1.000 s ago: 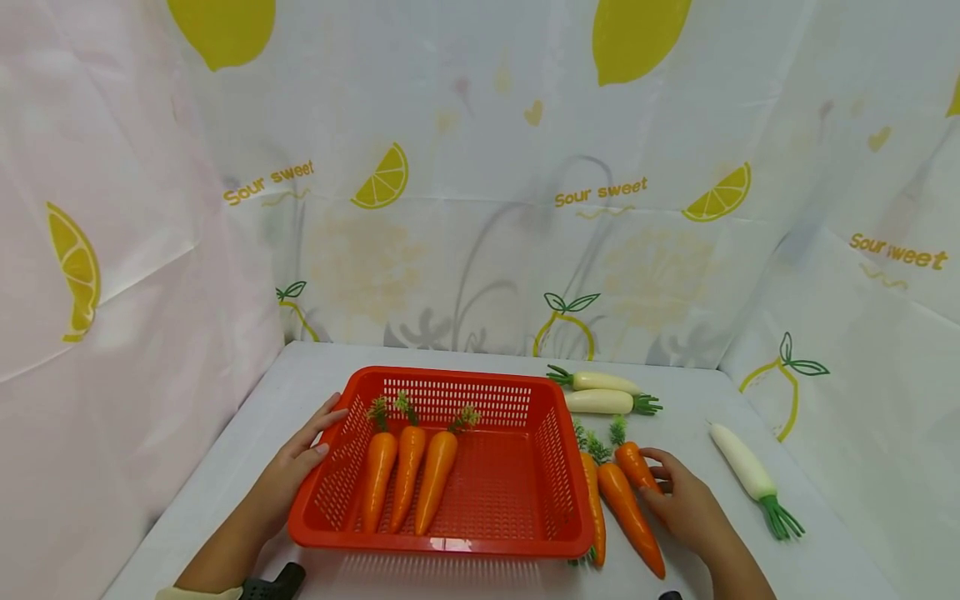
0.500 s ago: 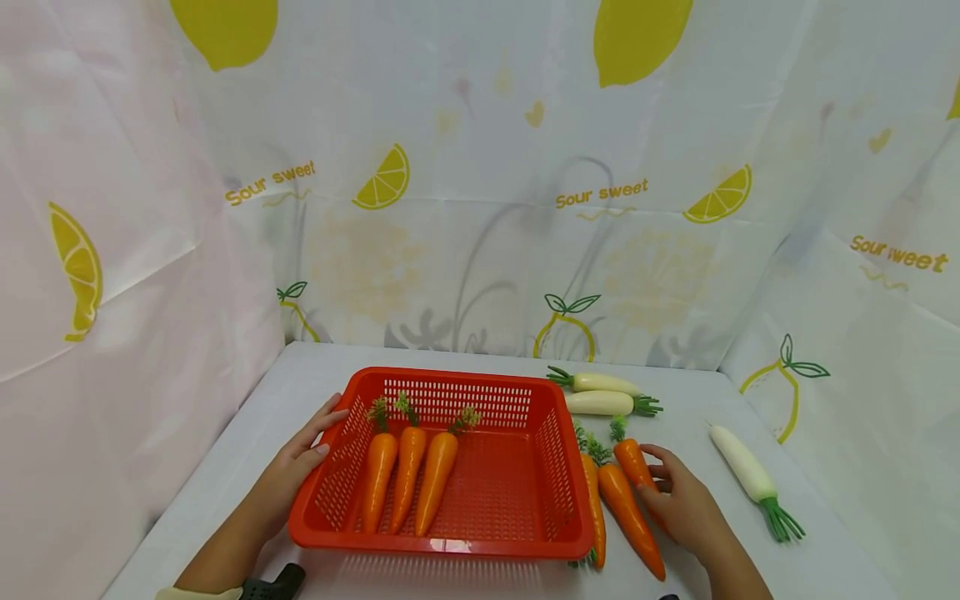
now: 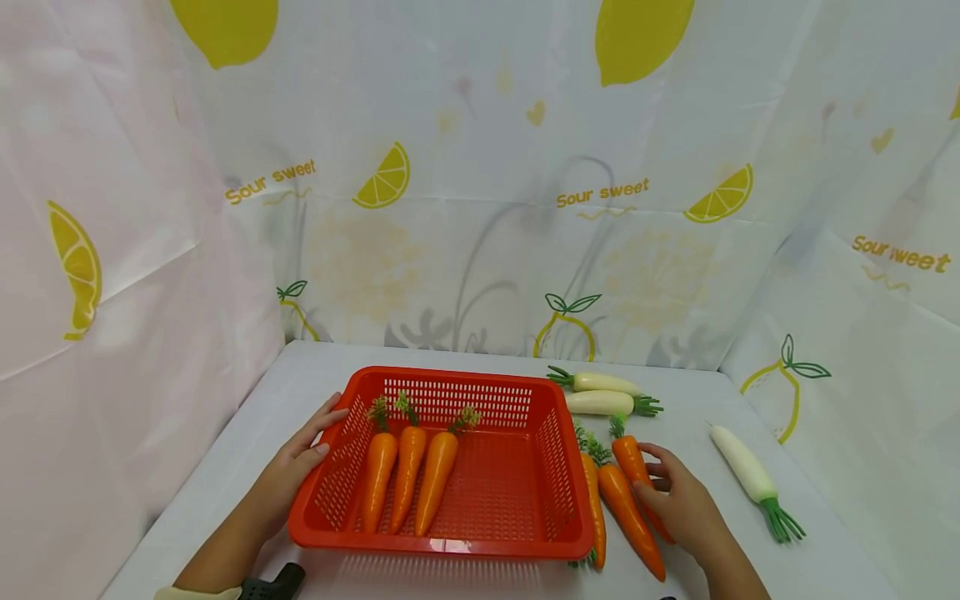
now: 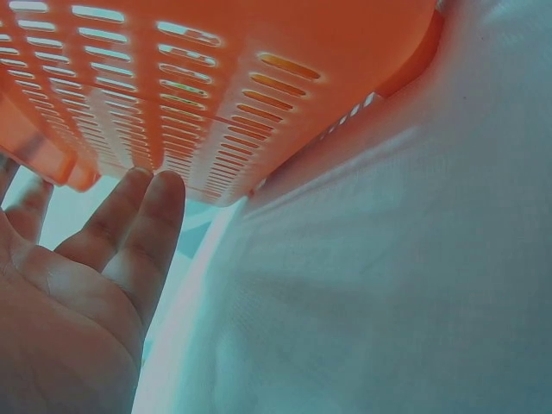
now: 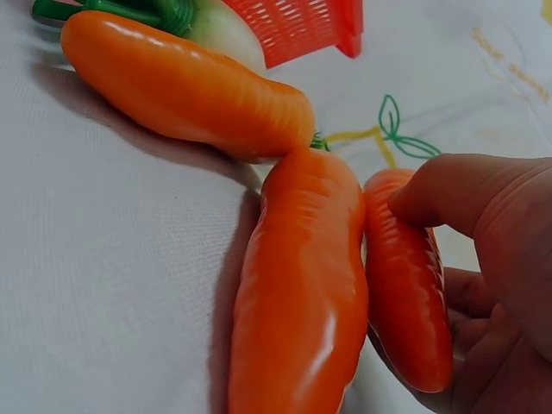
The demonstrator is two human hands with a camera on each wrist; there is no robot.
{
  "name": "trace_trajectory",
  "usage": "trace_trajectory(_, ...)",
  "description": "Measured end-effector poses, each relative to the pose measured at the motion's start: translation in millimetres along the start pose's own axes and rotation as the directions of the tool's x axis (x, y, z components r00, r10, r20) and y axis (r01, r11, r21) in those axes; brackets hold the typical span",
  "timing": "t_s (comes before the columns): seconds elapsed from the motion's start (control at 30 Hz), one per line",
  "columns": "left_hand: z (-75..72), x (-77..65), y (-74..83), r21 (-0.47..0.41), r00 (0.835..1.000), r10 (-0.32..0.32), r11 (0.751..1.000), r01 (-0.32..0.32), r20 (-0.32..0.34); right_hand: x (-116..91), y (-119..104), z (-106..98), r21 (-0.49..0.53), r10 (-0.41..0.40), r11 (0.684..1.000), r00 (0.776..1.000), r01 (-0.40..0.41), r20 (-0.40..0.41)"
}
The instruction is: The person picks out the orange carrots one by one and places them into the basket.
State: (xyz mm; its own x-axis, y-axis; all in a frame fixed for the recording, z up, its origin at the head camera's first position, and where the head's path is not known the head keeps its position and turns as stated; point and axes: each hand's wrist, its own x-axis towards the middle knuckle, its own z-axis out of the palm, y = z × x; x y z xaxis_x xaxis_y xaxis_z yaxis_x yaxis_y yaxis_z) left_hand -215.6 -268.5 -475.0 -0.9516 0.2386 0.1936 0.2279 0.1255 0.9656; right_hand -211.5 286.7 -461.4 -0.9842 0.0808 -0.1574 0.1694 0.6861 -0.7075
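My right hand (image 3: 682,504) holds the outermost of three orange carrots lying right of the red plastic basket (image 3: 480,546); in the right wrist view its thumb is on that carrot (image 5: 412,302), with fingers on the far side. The middle carrot (image 3: 630,521) lies alongside, and another carrot (image 3: 592,500) sits against the basket wall. Inside the basket are a left carrot (image 3: 379,479), a centre carrot (image 3: 408,479) and a right carrot (image 3: 437,483), leafy tops toward the back. My left hand (image 3: 288,475) rests at the basket's left rim, straight fingers (image 4: 159,224) touching its outer wall.
Two white radishes (image 3: 603,403) lie behind the carrots, partly beside the basket's back corner. A separate white radish (image 3: 742,462) is at the right. Green leaves and a white root (image 5: 226,34) show near the basket in the right wrist view. Printed curtains (image 3: 465,275) surround the table.
The outermost carrot has shifted slightly left, toward the middle carrot, with my right hand moving along with it. The left hand and basket look unchanged.
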Motion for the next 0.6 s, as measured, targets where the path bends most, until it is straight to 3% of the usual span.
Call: trace_trajectory(0.6, 0.8, -0.1, 1.4, -0.004, 1.0, 0.0, 1.0, 0.0, 0.003, -1.8, -5.9, 2.1, 0.053, 0.001, 0.999, 1.0, -0.001, -0.002)
